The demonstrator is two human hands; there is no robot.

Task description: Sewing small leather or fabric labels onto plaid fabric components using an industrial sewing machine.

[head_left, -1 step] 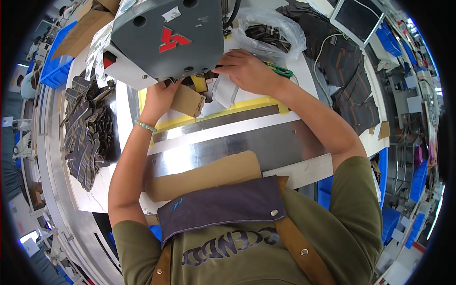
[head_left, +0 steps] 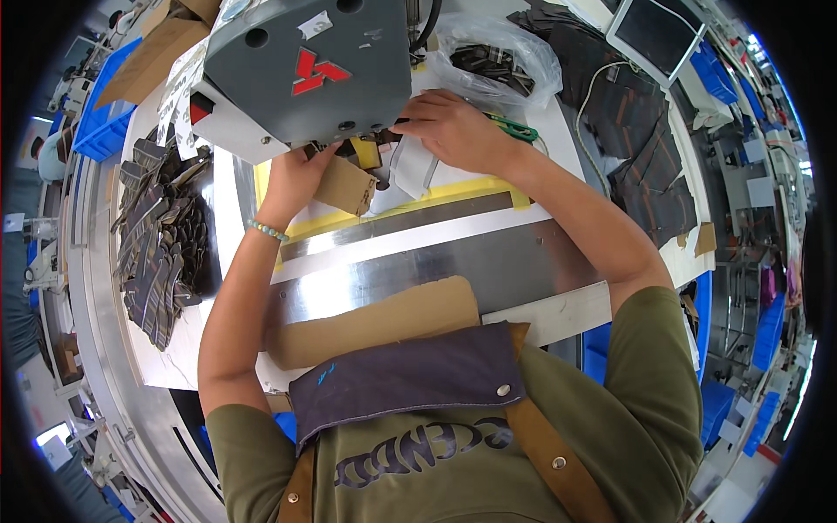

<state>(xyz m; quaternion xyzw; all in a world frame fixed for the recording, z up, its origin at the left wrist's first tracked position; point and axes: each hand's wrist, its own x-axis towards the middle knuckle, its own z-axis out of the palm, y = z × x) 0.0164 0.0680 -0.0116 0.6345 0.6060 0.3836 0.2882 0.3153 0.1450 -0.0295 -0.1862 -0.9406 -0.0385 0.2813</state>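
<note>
My left hand point(head_left: 292, 181) reaches beneath the front edge of a grey sewing machine head point(head_left: 309, 78). Its thumb shows beside a brown cardboard piece point(head_left: 345, 186), while its other fingers are mostly covered. From the other side comes my right hand point(head_left: 460, 132), fingers bent and close together, tips at the head's lower right edge. What they pinch, if anything, is hidden. Just below the right fingers stands a pale grey-white flap point(head_left: 412, 167). A yellow block point(head_left: 365, 154) sits between the hands, under the head.
Dark striped fabric pieces point(head_left: 161, 244) are heaped at left. A clear plastic bag point(head_left: 497, 61) of dark pieces lies behind my right hand, near green-handled snips point(head_left: 516, 130). More dark fabric point(head_left: 641, 157) spreads at right, below a screen point(head_left: 656, 37). A metal plate point(head_left: 418, 253) lies in front.
</note>
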